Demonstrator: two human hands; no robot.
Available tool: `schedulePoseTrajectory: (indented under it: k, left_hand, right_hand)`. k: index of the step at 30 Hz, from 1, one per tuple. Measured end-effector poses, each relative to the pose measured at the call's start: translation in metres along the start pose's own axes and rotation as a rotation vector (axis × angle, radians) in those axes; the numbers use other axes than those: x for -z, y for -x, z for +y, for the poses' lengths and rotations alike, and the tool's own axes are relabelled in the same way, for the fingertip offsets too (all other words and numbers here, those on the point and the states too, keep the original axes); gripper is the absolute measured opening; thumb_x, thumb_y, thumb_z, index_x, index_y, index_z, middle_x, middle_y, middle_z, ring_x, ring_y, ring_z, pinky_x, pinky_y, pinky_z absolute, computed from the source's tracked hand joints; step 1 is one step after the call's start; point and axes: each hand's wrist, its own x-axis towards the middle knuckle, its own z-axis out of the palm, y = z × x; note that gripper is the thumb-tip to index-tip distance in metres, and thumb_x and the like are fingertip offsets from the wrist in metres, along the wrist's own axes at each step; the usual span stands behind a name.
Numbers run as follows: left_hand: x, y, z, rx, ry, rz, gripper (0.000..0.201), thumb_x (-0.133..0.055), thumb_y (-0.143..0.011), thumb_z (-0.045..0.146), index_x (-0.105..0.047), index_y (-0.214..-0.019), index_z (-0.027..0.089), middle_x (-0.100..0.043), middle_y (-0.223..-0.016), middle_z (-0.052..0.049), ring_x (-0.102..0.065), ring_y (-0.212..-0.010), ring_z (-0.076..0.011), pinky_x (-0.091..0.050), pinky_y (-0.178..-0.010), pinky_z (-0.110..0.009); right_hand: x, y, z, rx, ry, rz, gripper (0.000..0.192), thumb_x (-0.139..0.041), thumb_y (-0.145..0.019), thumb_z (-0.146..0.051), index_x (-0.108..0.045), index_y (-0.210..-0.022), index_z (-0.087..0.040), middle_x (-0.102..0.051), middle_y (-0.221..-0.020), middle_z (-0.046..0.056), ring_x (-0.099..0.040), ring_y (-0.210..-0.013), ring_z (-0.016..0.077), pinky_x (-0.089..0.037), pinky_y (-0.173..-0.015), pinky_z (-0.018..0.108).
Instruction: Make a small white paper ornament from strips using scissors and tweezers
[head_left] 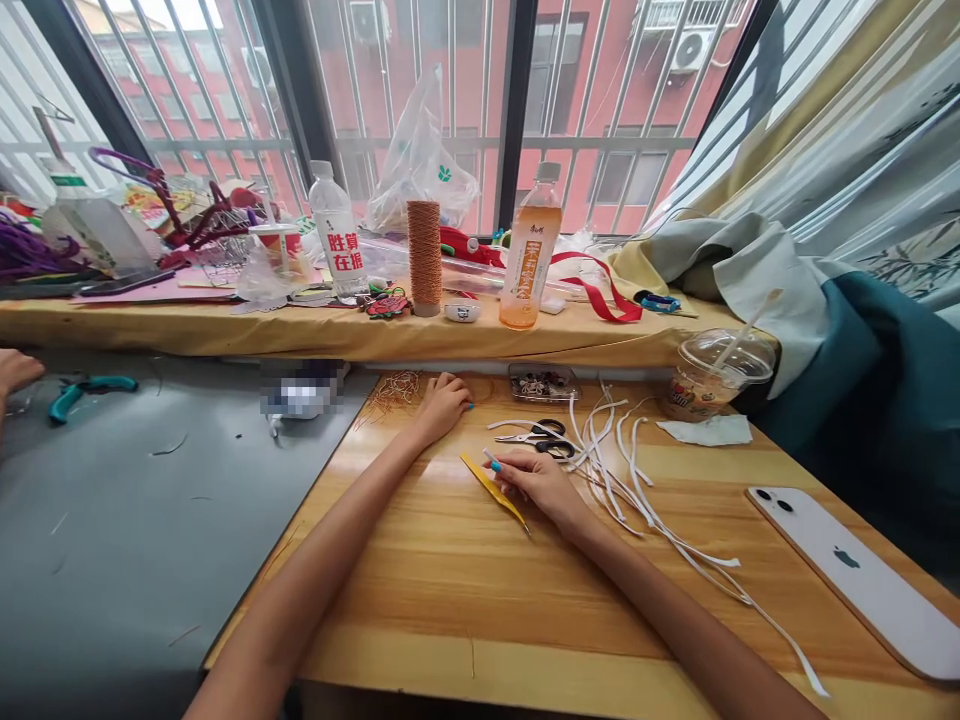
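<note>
My left hand [444, 408] rests at the back of the wooden table, beside a tangle of thin brown cord pieces [397, 392]. Its fingers are curled downward, and their tips are mostly hidden. Nearer to me, my right hand [536, 487] pinches a short white strip [490, 458] between thumb and fingers. Yellow tweezers [495, 492] lie on the wood just under and left of that hand. Behind it are black-handled scissors [551, 438]. Long white cords [611, 480] spread over the table to its right.
A clear box of small beads [544, 383] stands at the back. On the right are a plastic cup [705, 385], a tissue [709, 430] and a white phone [855, 580]. Bottles and a cord spool [425, 258] line the sill. Another person's hand [19, 370] is near teal pliers [90, 395].
</note>
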Motion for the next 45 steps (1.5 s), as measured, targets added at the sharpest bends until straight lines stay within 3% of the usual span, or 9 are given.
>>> schedulePoseTrajectory:
  k: [4, 14, 22, 29, 35, 36, 39, 42, 45]
  left_hand:
    - [0.003, 0.003, 0.001, -0.005, 0.013, 0.022, 0.012, -0.051, -0.078, 0.023, -0.062, -0.08, 0.019, -0.061, -0.086, -0.004, -0.042, -0.093, -0.0196, -0.027, -0.083, -0.035]
    - [0.004, 0.002, -0.008, 0.067, 0.116, 0.127, 0.01, -0.053, -0.076, 0.02, -0.063, -0.075, 0.021, -0.065, -0.081, 0.0, -0.047, -0.087, -0.0171, -0.03, -0.078, -0.031]
    - [0.007, 0.004, -0.005, 0.148, 0.185, 0.25, 0.018, -0.045, -0.08, 0.017, -0.062, -0.083, 0.018, -0.06, -0.08, -0.004, -0.052, -0.081, -0.015, -0.036, -0.076, -0.027]
    - [0.019, 0.006, 0.013, 0.29, 0.247, 0.495, 0.017, -0.034, -0.086, 0.024, -0.049, -0.09, 0.016, -0.059, -0.076, -0.004, -0.049, -0.08, -0.0161, -0.035, -0.079, -0.029]
    - [0.074, 0.002, 0.032, 0.361, 0.57, 0.845, 0.013, -0.032, -0.086, 0.029, -0.04, -0.092, 0.02, -0.045, -0.061, 0.004, -0.048, -0.059, -0.0095, -0.038, -0.062, -0.021]
    - [0.083, 0.006, 0.037, 0.362, 0.611, 0.844, 0.014, -0.031, -0.086, 0.031, -0.039, -0.092, 0.02, -0.041, -0.057, 0.005, -0.045, -0.053, -0.0086, -0.036, -0.056, -0.019]
    - [0.089, 0.027, 0.057, 0.363, 0.702, 0.645, 0.017, -0.036, -0.084, 0.035, -0.042, -0.091, 0.021, -0.037, -0.054, 0.007, -0.034, -0.042, -0.0063, -0.028, -0.044, -0.018]
    - [0.066, 0.05, 0.081, 0.387, 0.848, 0.335, 0.017, -0.038, -0.082, 0.036, -0.043, -0.087, 0.02, -0.035, -0.05, 0.008, -0.032, -0.04, -0.0063, -0.025, -0.041, -0.017]
    - [0.039, 0.062, 0.101, 0.381, 0.923, 0.124, 0.017, -0.041, -0.08, 0.034, -0.046, -0.083, 0.018, -0.043, -0.052, 0.006, -0.04, -0.045, -0.0073, -0.03, -0.045, -0.018]
  right_hand:
    - [0.0, 0.0, 0.002, 0.015, 0.006, -0.008, 0.033, -0.06, -0.063, -0.044, -0.07, -0.079, -0.016, -0.055, -0.064, 0.002, -0.045, -0.053, 0.0088, -0.032, -0.045, 0.02]
    - [-0.002, -0.001, 0.003, -0.007, -0.044, -0.023, 0.027, -0.063, -0.06, -0.037, -0.07, -0.075, -0.016, -0.056, -0.061, 0.001, -0.045, -0.051, 0.0086, -0.032, -0.045, 0.02]
    - [-0.002, 0.001, 0.0, -0.024, -0.067, -0.051, 0.025, -0.064, -0.06, -0.036, -0.069, -0.073, -0.015, -0.055, -0.061, 0.0, -0.044, -0.052, 0.0081, -0.034, -0.049, 0.021]
    - [-0.002, -0.001, 0.002, -0.048, -0.114, -0.051, 0.037, -0.061, -0.059, -0.048, -0.062, -0.072, -0.014, -0.055, -0.059, 0.0, -0.046, -0.048, 0.0084, -0.033, -0.046, 0.021]
    - [0.0, -0.001, 0.002, 0.078, 0.002, 0.024, 0.039, -0.051, -0.069, -0.049, -0.061, -0.083, -0.014, -0.047, -0.057, -0.003, -0.04, -0.047, 0.0074, -0.032, -0.047, 0.022]
    - [0.001, 0.0, 0.002, 0.103, 0.032, 0.051, 0.039, -0.049, -0.071, -0.048, -0.061, -0.085, -0.014, -0.047, -0.058, -0.002, -0.04, -0.049, 0.0078, -0.033, -0.049, 0.022]
    - [0.001, 0.0, 0.002, 0.119, 0.049, 0.069, 0.04, -0.048, -0.072, -0.046, -0.061, -0.091, -0.014, -0.049, -0.064, -0.001, -0.041, -0.053, 0.0088, -0.034, -0.053, 0.024]
    - [-0.002, 0.001, 0.0, 0.098, -0.029, 0.021, 0.041, -0.05, -0.071, -0.046, -0.06, -0.093, -0.014, -0.051, -0.067, 0.0, -0.043, -0.053, 0.009, -0.035, -0.053, 0.024]
    - [-0.005, 0.003, 0.0, 0.095, -0.091, 0.023, 0.041, -0.052, -0.069, -0.047, -0.061, -0.091, -0.014, -0.052, -0.062, -0.001, -0.043, -0.05, 0.0089, -0.033, -0.05, 0.023]
